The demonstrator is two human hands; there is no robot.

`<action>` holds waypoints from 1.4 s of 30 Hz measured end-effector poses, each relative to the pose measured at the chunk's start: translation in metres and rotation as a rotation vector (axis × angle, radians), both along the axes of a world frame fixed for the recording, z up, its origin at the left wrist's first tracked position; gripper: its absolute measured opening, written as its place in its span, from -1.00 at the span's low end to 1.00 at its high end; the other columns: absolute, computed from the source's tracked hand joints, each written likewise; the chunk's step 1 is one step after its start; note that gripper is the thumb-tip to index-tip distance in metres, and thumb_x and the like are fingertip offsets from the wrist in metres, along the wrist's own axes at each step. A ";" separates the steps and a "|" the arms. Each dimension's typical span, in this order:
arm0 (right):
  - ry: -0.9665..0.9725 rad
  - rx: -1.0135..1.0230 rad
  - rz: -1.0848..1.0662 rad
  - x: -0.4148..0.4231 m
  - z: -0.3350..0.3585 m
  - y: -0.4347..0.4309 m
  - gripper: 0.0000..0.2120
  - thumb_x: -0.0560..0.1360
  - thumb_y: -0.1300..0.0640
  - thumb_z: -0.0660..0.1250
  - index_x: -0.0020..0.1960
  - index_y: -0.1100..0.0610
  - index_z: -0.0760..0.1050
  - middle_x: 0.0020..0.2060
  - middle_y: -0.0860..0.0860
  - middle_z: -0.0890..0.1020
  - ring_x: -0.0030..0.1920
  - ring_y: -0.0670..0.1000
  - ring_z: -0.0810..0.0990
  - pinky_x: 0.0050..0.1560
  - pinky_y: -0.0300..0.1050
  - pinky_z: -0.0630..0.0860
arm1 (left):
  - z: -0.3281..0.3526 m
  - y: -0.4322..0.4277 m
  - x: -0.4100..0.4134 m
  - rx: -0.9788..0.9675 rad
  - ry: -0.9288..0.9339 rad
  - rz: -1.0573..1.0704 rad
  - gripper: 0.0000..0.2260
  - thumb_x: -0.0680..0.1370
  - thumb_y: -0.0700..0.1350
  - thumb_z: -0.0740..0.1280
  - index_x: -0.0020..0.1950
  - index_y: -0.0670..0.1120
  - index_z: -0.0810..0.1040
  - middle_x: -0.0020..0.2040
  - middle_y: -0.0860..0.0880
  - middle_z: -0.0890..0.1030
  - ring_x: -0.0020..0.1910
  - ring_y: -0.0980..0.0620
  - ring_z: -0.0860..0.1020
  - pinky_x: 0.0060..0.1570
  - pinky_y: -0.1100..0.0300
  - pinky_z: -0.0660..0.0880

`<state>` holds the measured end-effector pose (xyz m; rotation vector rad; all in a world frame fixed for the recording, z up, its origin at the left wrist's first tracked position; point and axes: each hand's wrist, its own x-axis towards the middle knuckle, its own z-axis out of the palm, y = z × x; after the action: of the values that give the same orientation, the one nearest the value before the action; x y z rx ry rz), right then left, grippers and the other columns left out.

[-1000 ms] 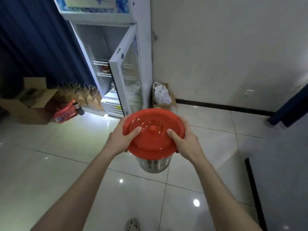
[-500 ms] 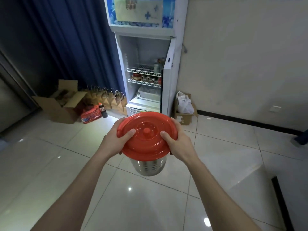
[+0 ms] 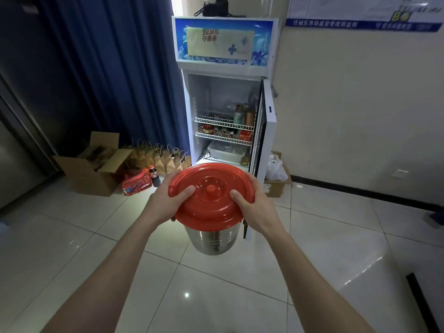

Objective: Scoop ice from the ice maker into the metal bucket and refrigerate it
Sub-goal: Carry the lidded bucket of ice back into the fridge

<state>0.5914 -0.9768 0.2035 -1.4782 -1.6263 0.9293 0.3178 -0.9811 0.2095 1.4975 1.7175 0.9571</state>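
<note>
Observed a round stainless-steel bucket [image 3: 211,241] capped by a red domed plastic lid [image 3: 206,195], carried in the air above the pale tiled floor [image 3: 72,248], directly before a white upright display refrigerator [image 3: 188,121]. Not yet inside the cabinet.

Found the left grip [image 3: 168,200] clasping the lid's left rim, thumb flat on top. Found the right grip [image 3: 252,207] clasping the right rim in the same way. Judged as a two-sided hold meant to pin the lid down and keep the load level. Unable to see inside, so unable to confirm ice.

Noted the refrigerator's glass door [image 3: 266,131] swung wide to the right, presumably left so to admit the bucket without freeing either grip. Recorded two white wire shelves [image 3: 223,121] carrying bottles and jars, and a white tray [image 3: 225,151] low in the cabinet. Judged headroom greatest above the upper shelf.

Read on the blue ice-patterned header panel [image 3: 262,56] a pale sheet with characters, in part "放松"; unable to read the remainder. Read on a blue wall strip [image 3: 324,24] what appears to be "任城区市场监督管理局监制". Found no brand on bucket or lid.

Logged left of the refrigerator an open brown cardboard box [image 3: 91,169], a row of brown paper bags [image 3: 163,157] and a dark bottle [image 3: 153,175], label unreadable.
</note>
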 end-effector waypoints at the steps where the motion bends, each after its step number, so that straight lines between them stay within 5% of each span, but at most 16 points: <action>1: -0.008 -0.004 -0.001 -0.004 0.000 0.007 -0.28 0.54 -0.45 0.33 0.60 -0.43 0.09 0.31 -0.16 0.60 0.28 0.02 0.63 0.33 0.22 0.62 | 0.000 0.007 -0.003 -0.001 -0.007 0.004 -0.25 0.50 0.45 0.44 0.63 0.37 0.23 0.37 0.10 0.54 0.17 0.00 0.64 -0.10 -0.05 0.75; 8: -0.033 -0.014 0.017 -0.039 -0.016 0.090 -0.27 0.55 -0.43 0.33 0.61 -0.42 0.07 0.27 -0.14 0.57 0.23 0.06 0.65 0.17 0.24 0.69 | -0.016 0.080 -0.036 -0.022 -0.015 0.038 -0.29 0.56 0.40 0.42 0.64 0.37 0.22 0.44 0.06 0.52 0.31 -0.10 0.60 0.03 -0.10 0.73; 14: -0.001 -0.033 0.020 -0.071 -0.034 0.180 -0.32 0.58 -0.37 0.35 0.59 -0.44 0.09 0.07 -0.32 0.57 0.14 -0.03 0.64 0.25 0.13 0.65 | -0.030 0.171 -0.068 -0.050 0.028 0.084 -0.30 0.53 0.43 0.42 0.61 0.42 0.22 0.39 0.10 0.51 0.28 -0.06 0.59 -0.10 0.15 0.62; 19: 0.025 -0.018 0.020 -0.089 -0.037 0.246 -0.43 0.55 -0.39 0.36 0.43 -0.65 0.13 0.03 -0.37 0.58 0.05 -0.17 0.63 0.13 0.01 0.64 | -0.034 0.238 -0.086 -0.074 0.015 0.064 -0.26 0.54 0.41 0.42 0.65 0.37 0.18 0.45 0.06 0.48 0.39 -0.12 0.56 0.31 -0.23 0.61; 22: -0.003 -0.006 -0.001 -0.099 -0.035 0.283 -0.42 0.56 -0.40 0.35 0.28 -0.79 0.00 0.01 -0.39 0.56 0.00 -0.25 0.59 0.07 -0.10 0.57 | -0.034 0.276 -0.093 -0.071 -0.014 0.050 -0.22 0.53 0.41 0.43 0.67 0.33 0.18 0.51 0.01 0.48 0.41 -0.12 0.55 0.36 -0.26 0.58; 28: -0.028 -0.019 -0.051 -0.122 -0.044 0.361 -0.37 0.55 -0.40 0.35 0.52 -0.53 0.15 0.08 -0.23 0.66 0.09 -0.06 0.68 0.20 0.10 0.66 | -0.049 0.368 -0.121 -0.062 -0.041 -0.001 -0.23 0.51 0.44 0.45 0.65 0.37 0.22 0.52 0.02 0.49 0.42 -0.11 0.56 0.35 -0.26 0.59; 33: -0.062 -0.055 -0.134 -0.150 -0.049 0.436 -0.34 0.55 -0.40 0.35 0.56 -0.49 0.12 0.16 -0.10 0.67 0.17 0.07 0.68 0.26 0.24 0.63 | -0.059 0.464 -0.150 -0.031 -0.070 -0.068 -0.18 0.41 0.49 0.49 0.61 0.35 0.31 0.49 0.08 0.49 0.39 -0.02 0.57 0.40 -0.18 0.56; 39: -0.041 -0.044 -0.246 -0.177 -0.043 0.521 -0.32 0.51 -0.45 0.33 0.54 -0.51 0.13 0.14 -0.15 0.66 0.09 0.00 0.65 0.23 0.09 0.62 | -0.052 0.575 -0.174 -0.013 -0.067 -0.154 -0.24 0.43 0.48 0.49 0.57 0.34 0.36 0.37 0.19 0.61 0.34 0.07 0.61 0.43 -0.07 0.53; 42: -0.040 -0.020 -0.276 -0.180 -0.039 0.554 -0.35 0.51 -0.46 0.32 0.52 -0.54 0.13 0.13 -0.19 0.64 0.08 -0.04 0.62 0.21 0.04 0.59 | -0.044 0.615 -0.175 0.029 -0.031 -0.189 -0.27 0.42 0.54 0.44 0.53 0.41 0.35 0.28 0.31 0.62 0.18 0.30 0.64 0.16 0.21 0.58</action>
<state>0.4119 -0.4226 0.1645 -1.6936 -1.3983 0.7660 0.1432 -0.3665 0.1651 1.6226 1.5152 0.9042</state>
